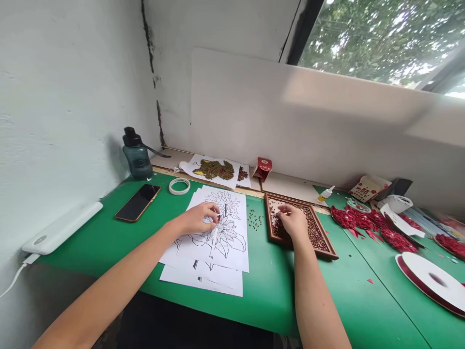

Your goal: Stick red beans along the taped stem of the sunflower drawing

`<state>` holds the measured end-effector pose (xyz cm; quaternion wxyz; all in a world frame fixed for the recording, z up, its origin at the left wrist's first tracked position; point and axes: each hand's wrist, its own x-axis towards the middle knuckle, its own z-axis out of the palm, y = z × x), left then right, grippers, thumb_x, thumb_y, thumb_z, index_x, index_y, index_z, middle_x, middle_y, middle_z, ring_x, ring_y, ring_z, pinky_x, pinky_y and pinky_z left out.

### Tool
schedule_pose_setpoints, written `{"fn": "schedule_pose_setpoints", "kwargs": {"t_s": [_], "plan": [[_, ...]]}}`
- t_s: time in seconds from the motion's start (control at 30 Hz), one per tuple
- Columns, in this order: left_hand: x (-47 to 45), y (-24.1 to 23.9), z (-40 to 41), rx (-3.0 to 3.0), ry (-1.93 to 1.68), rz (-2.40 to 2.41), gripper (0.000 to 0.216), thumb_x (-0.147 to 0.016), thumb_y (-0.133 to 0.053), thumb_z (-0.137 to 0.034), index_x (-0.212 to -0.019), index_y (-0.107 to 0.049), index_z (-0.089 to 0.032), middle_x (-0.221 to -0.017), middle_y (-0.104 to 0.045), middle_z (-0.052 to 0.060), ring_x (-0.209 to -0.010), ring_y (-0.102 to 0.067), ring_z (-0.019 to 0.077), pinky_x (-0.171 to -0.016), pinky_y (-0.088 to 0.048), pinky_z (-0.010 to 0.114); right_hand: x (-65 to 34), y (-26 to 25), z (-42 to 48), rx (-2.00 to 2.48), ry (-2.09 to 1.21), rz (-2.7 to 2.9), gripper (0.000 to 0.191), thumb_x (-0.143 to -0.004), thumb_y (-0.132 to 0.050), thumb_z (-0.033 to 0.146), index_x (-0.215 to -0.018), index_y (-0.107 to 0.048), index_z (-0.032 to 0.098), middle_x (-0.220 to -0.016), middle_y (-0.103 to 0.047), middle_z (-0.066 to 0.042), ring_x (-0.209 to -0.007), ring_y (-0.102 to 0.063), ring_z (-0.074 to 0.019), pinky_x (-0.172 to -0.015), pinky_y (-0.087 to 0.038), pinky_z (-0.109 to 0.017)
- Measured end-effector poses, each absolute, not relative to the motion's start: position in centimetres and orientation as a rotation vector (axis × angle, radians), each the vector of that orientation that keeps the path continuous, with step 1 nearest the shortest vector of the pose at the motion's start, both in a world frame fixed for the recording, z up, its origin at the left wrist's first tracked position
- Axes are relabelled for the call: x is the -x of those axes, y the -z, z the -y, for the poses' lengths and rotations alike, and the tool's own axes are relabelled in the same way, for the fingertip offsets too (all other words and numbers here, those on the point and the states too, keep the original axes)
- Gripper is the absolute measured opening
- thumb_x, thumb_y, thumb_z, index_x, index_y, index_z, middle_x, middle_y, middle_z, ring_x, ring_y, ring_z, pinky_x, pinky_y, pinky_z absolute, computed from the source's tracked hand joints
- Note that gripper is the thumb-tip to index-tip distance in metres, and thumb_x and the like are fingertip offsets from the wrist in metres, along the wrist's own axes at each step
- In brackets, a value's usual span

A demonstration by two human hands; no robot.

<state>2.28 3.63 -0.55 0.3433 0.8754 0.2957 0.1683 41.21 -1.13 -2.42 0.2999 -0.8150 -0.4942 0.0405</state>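
My left hand rests on a sheet of paper with line-drawn sunflowers. Its fingers curl together over a flower centre, beside a small patch of reddish beads or seeds. Whatever they pinch, if anything, is hidden. Over a brown wooden-framed tray, my right hand has its fingertips closed near the tray's left side, among many small dark red and brown grains. What sits between those fingertips is too small to make out. Loose grains lie on the green table between paper and tray.
Left of the paper are a phone, a tape roll, a water bottle and a white device. Behind lies a grain-covered picture. A glue bottle, red petals and a ribbon spool are right.
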Motion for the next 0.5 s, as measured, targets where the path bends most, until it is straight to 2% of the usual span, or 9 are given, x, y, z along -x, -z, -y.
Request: {"fn": "schedule_pose_setpoints", "kwargs": {"t_s": [0.37,0.5], "plan": [[-2.3,1.0,-3.8,-2.266,-0.452,-0.704,0.006,-0.083,-0.069,-0.023,-0.086,-0.074,-0.025,-0.129,-0.062,0.006,-0.125,-0.058,0.028,-0.107,-0.048,0.045,-39.8,2.7,0.9,2.172,-0.049,1.489,0.015,-0.085,-0.064,0.03,-0.083,-0.076,0.022,-0.094,-0.077,-0.01,-0.082,-0.066,-0.025,-0.069,-0.041,-0.032],[-2.2,0.8,-3.8,-2.271,-0.461,-0.697,0.015,-0.083,-0.065,-0.018,-0.088,-0.077,-0.026,-0.128,-0.063,0.006,-0.123,-0.06,0.0269,-0.105,-0.049,0.043,-37.6,2.0,0.8,2.099,0.039,1.514,0.021,-0.093,-0.052,0.029,-0.093,-0.072,0.022,-0.096,-0.075,-0.01,-0.086,-0.065,-0.0259,-0.072,-0.042,-0.033]]}}
